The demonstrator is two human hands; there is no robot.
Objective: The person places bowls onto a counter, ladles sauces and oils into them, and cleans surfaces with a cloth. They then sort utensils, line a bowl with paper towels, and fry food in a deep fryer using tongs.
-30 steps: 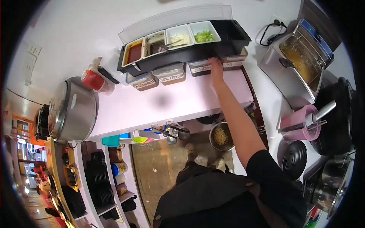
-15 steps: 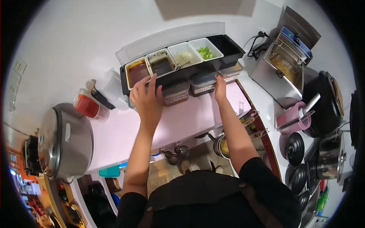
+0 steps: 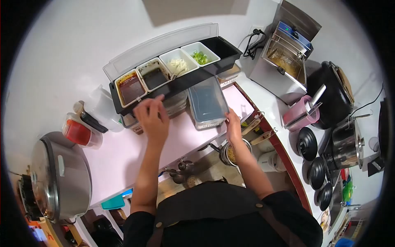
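My right hand grips the right front side of a lidded plastic container, which sticks out in front of the black condiment rack. My left hand is near the rack's front edge, blurred, its fingers spread and holding nothing. White tubs in the rack hold a red-brown sauce, a dark sauce, shredded white food and chopped greens. Behind my left hand sits another container, and one labelled MISO sits under the rack's right end.
A large cooker stands at left, near a red-filled container and a bottle. To the right are a fryer, a pink jug, black lids and a steel pot. A strainer hangs below the counter edge.
The lidded container has come out from under the rack toward me, with my right hand on it. My left hand has moved down, away from the rack's rim. The whole view has shifted.
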